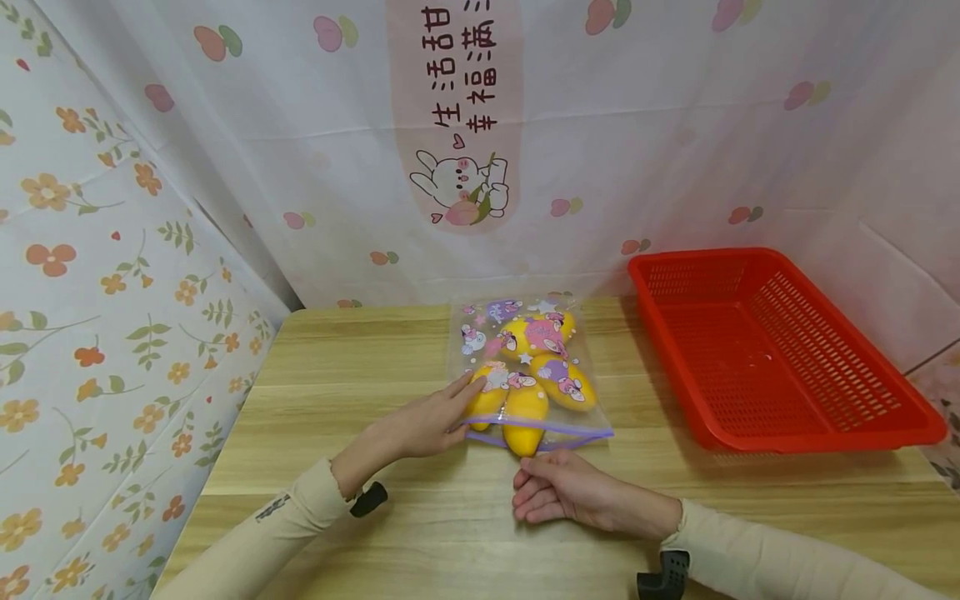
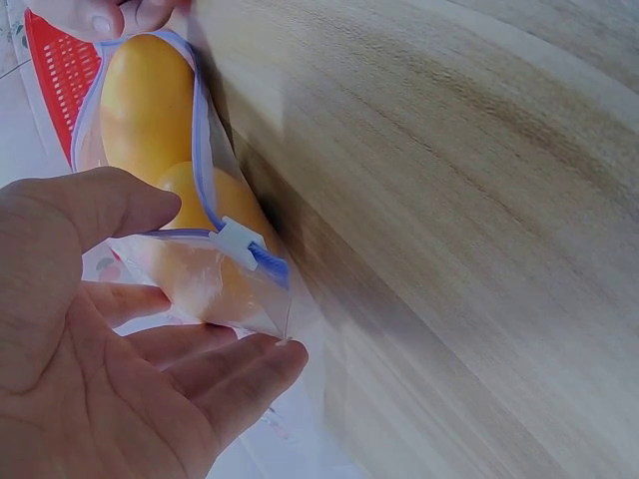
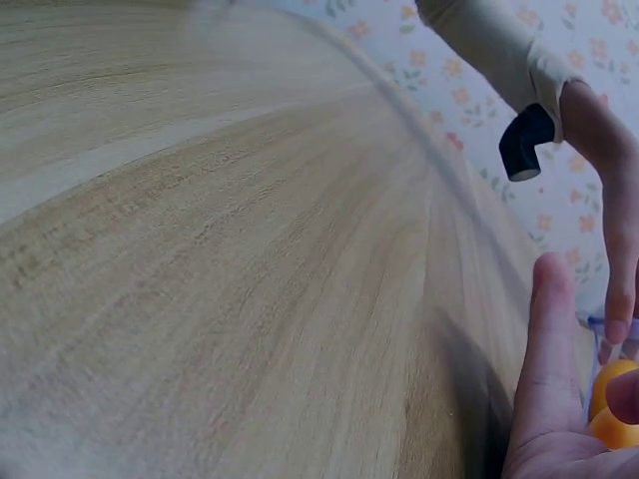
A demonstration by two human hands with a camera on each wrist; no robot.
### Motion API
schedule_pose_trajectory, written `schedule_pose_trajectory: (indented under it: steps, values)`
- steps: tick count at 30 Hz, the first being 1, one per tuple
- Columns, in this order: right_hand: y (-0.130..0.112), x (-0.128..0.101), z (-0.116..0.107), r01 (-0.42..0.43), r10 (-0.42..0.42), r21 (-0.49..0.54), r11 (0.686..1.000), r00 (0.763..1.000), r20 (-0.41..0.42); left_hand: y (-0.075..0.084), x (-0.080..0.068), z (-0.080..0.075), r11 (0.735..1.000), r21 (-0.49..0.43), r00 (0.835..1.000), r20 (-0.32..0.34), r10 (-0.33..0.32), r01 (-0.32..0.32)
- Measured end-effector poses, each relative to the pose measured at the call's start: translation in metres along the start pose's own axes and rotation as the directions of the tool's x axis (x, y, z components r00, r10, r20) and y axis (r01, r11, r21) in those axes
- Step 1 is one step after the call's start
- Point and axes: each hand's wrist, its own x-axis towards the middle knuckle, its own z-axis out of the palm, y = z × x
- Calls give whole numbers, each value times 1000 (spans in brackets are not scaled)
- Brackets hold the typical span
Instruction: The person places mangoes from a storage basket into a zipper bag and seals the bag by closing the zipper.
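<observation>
Zip bag of yellow fruit: centre frame, flat on counter, long axis running away from person, mouth nearest.
Left hand: fingers straight, resting on bag's left side beside slider.
Right hand: below the bag mouth, fingers loosely curled at protruding fruit; actual hold cannot be told.
Red basket: right, apart.

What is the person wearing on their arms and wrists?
Both arms are in long cream sleeves: the left sleeve has a small dark marking near the wrist, and the right sleeve is plain. A small black device is strapped under each wrist, left and right. The hands are bare.
</observation>
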Motion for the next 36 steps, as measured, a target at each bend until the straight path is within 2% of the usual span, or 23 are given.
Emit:
schedule_pose_trajectory:
  steps: [21,36]
  values:
    - [2,7,0,7,-7,22,1000,1000,-7,1,0,-1,1000,5,1000,4,-8,8]
    - [-3,11,-4,15,-14,24,1000,999,-45,2,-1,-2,1000,16,1000,-1,-4,4]
